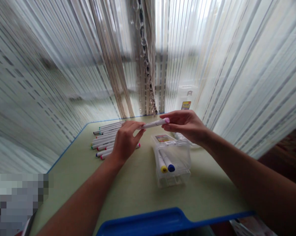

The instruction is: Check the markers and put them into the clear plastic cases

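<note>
A white marker with a pink cap (154,124) is held up over the table, tilted slightly with its pink end to the right. My left hand (128,137) pinches its left end between thumb and fingers. Around the pink end are the thumb and fingers of my right hand (183,124), closed in on the cap. Below stands a clear plastic case (179,155), its near side see-through, with a yellow-ended marker (163,168) and a blue-ended marker (171,167) lying inside. Several white markers (106,139) with coloured ends lie side by side left of and partly behind my left hand.
The pale green tabletop (133,193) has a blue rim (143,221) with a raised tray at the front. A string curtain (64,72) with a bead strand (145,55) hangs behind it. A clear lid-like piece with a yellow label (186,105) stands at the back.
</note>
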The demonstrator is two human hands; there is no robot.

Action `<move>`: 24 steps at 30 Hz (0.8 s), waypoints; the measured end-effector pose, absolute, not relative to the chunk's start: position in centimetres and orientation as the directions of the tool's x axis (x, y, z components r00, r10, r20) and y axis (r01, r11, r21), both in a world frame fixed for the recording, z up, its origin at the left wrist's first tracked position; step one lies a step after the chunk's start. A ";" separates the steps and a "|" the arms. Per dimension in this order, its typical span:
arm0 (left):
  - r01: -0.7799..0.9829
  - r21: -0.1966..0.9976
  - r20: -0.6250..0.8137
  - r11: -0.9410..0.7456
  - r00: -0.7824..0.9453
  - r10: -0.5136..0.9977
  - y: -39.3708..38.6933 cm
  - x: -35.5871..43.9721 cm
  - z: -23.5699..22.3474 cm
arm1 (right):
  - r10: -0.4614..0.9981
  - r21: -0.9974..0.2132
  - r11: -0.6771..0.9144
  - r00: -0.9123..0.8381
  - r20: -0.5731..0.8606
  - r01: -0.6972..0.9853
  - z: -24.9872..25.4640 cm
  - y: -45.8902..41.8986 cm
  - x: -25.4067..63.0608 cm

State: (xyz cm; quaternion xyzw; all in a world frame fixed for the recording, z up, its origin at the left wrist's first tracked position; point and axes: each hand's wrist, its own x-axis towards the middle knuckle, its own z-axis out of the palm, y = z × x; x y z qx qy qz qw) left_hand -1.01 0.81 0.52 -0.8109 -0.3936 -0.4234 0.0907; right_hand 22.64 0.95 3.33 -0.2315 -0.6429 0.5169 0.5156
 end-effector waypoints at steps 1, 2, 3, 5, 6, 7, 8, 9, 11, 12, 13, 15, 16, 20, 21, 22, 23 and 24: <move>0.712 0.197 0.755 -0.674 0.328 0.568 0.8 -0.9 0.5 | 0.821 -0.906 0.344 -0.389 0.417 -0.247 3.4 0.8 22.6; 0.709 0.205 0.753 -0.675 0.326 0.572 0.8 -0.9 0.5 | 0.810 -0.908 0.332 -0.415 0.414 -0.257 3.5 0.7 22.6; 0.705 0.212 0.752 -0.677 0.326 0.574 0.8 -0.8 0.5 | 0.799 -0.908 0.321 -0.439 0.412 -0.267 3.5 0.6 22.6; 0.699 0.223 0.751 -0.679 0.321 0.577 0.8 -0.7 0.5 | 0.778 -0.909 0.303 -0.477 0.409 -0.285 3.6 0.5 22.5; 0.697 0.227 0.752 -0.680 0.318 0.577 0.8 -0.7 0.5 | 0.771 -0.910 0.297 -0.489 0.407 -0.290 3.6 0.4 22.5; 0.693 0.231 0.753 -0.683 0.316 0.577 0.7 -0.7 0.5 | 0.767 -0.911 0.292 -0.498 0.404 -0.290 3.7 0.4 22.5; 0.690 0.234 0.754 -0.685 0.316 0.576 0.7 -0.6 0.5 | 0.765 -0.913 0.290 -0.503 0.401 -0.288 3.7 0.4 22.5; 0.687 0.237 0.756 -0.687 0.314 0.574 0.7 -0.6 0.5 | 0.764 -0.914 0.288 -0.507 0.398 -0.284 3.7 0.4 22.5; 0.683 0.240 0.766 -0.690 0.303 0.567 0.6 -0.6 0.5 | 0.762 -0.917 0.289 -0.514 0.394 -0.275 3.6 0.4 22.6; 0.685 0.240 0.775 -0.688 0.292 0.561 0.6 -0.6 0.6 | 0.760 -0.918 0.291 -0.517 0.393 -0.270 3.6 0.4 22.6; 0.689 0.238 0.785 -0.685 0.279 0.553 0.5 -0.7 0.6 | 0.759 -0.918 0.296 -0.518 0.394 -0.265 3.6 0.4 22.6; 0.701 0.225 0.807 -0.677 0.255 0.532 0.6 -0.8 0.7 | 0.754 -0.916 0.306 -0.521 0.399 -0.259 3.6 0.4 22.6; 0.709 0.217 0.816 -0.671 0.246 0.524 0.6 -0.9 0.7 | 0.752 -0.915 0.309 -0.522 0.402 -0.258 3.6 0.3 22.6; 0.731 0.208 0.825 -0.650 0.225 0.518 0.7 -1.1 0.7 | 0.751 -0.918 0.299 -0.529 0.395 -0.261 3.6 0.3 22.5; 0.732 0.210 0.824 -0.648 0.224 0.520 0.7 -1.1 0.7 | 0.753 -0.919 0.296 -0.529 0.391 -0.259 3.6 0.3 22.5; 0.732 0.212 0.823 -0.647 0.224 0.522 0.8 -1.1 0.6 | 0.755 -0.921 0.294 -0.529 0.388 -0.257 3.6 0.3 22.5; 0.731 0.214 0.821 -0.648 0.225 0.525 0.8 -1.2 0.6 | 0.757 -0.922 0.292 -0.528 0.385 -0.254 3.5 0.4 22.5; 0.730 0.215 0.819 -0.649 0.226 0.527 0.8 -1.1 0.6 | 0.758 -0.923 0.293 -0.528 0.384 -0.250 3.5 0.4 22.5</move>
